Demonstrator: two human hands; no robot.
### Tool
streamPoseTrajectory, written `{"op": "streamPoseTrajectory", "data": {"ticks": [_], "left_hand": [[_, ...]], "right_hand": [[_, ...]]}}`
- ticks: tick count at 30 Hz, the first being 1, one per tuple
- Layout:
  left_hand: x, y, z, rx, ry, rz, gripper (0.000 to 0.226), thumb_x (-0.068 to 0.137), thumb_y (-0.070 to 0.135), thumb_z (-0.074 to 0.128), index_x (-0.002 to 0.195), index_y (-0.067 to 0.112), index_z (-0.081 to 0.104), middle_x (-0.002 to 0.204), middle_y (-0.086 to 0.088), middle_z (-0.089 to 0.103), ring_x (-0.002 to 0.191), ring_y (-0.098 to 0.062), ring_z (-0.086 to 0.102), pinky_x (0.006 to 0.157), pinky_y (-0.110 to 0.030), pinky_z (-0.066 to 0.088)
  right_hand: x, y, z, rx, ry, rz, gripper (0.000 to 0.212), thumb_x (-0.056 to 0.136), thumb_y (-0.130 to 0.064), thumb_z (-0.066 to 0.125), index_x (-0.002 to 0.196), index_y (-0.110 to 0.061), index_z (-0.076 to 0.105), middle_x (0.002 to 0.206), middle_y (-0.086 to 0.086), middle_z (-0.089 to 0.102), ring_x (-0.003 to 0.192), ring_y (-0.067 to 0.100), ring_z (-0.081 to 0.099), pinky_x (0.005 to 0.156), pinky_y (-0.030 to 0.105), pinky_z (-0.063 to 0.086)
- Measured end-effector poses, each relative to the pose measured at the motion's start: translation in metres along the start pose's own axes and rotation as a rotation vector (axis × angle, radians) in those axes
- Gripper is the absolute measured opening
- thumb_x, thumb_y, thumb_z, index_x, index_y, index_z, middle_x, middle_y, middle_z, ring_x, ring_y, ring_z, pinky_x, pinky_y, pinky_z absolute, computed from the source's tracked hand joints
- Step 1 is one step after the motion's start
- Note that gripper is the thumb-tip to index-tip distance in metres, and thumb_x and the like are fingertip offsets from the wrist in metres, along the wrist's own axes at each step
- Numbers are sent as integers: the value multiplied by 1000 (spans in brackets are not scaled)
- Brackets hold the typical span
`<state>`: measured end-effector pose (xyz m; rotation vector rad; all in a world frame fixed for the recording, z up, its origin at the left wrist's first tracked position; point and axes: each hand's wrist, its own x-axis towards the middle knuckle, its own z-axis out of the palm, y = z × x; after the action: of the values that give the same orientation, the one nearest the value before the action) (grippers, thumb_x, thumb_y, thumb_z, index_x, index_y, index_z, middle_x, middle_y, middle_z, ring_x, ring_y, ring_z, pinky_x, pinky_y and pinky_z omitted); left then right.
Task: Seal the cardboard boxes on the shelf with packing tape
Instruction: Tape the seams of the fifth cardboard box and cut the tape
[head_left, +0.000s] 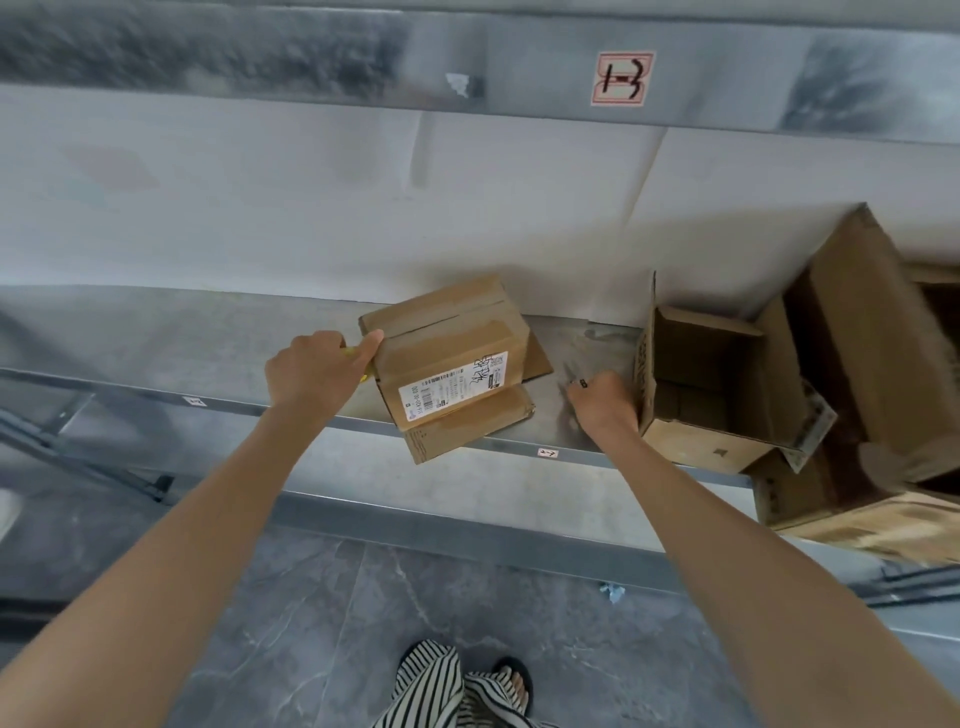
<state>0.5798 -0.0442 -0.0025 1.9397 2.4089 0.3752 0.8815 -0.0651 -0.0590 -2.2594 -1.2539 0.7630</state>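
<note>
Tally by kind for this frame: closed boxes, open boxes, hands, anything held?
Closed box: 1
Open boxes: 2, blurred far-right pile may hide more
Hands, left hand, right hand: 2
Yellow tool in left hand: 1
Total: 6

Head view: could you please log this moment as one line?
left hand holds yellow item at labelled box; right hand curled beside flap of open box

A left hand (317, 371) gripping a small yellow object (354, 351) is touching a taped brown cardboard box (447, 364) on a grey metal shelf (182, 338).
</note>
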Motion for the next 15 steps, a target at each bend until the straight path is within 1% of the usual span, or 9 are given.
{"op": "streamPoseTrajectory", "data": {"ticks": [2,4,5,7,9,11,13,15], "left_hand": [[-6,7,1,13,-4,-17,63,88,67,33,57,15,47,58,-2,49,53,-18,43,57,-29,30],[-11,15,0,28,-16,-38,64,88,68,31,59,14,48,59,-2,50,52,-17,42,57,-29,31],[-15,19,-1,32,-23,-51,64,88,68,31,60,14,49,59,-2,49,52,-16,41,56,-29,30],[-21,29,-2,45,-50,-70,65,89,68,29,63,13,52,60,-1,49,51,-15,40,54,-28,28],[-29,38,-4,57,-73,-86,66,89,68,27,68,12,53,60,0,46,54,-18,43,53,-29,26],[-36,43,-4,50,-90,-86,64,90,69,26,70,13,51,61,1,44,61,-22,46,55,-29,27],[-39,43,-3,-23,-157,-112,62,90,66,29,68,13,52,63,0,52,65,-23,50,60,-31,35],[-41,41,-6,-221,-305,-149,54,92,53,37,61,12,55,60,0,63,62,-19,56,66,-30,44]], "right_hand": [[-4,-5,-6,181,68,3,29,92,-26,56,66,-13,54,60,2,51,59,17,52,55,22,35],[-13,-21,-16,337,143,-34,20,92,-30,55,76,-17,57,68,-2,55,60,6,49,49,16,34],[-18,-33,-21,395,169,-80,14,91,-31,56,83,-19,57,73,-6,56,63,1,49,47,11,32],[-29,-61,-27,503,174,-213,8,90,-30,58,88,-22,56,75,-13,56,67,-3,51,51,7,32],[-41,-88,-28,569,101,-334,7,89,-28,59,90,-22,60,76,-15,60,70,-3,55,58,9,39],[-52,-112,-22,574,-7,-420,13,91,-26,57,95,-15,64,78,-6,65,71,6,59,62,18,45],[-58,-128,-12,512,-108,-475,16,95,-22,52,97,-10,62,82,1,64,73,13,58,61,18,43],[-59,-134,-1,418,-189,-492,19,98,-20,46,100,-9,60,86,3,62,73,12,55,55,15,39]]}}
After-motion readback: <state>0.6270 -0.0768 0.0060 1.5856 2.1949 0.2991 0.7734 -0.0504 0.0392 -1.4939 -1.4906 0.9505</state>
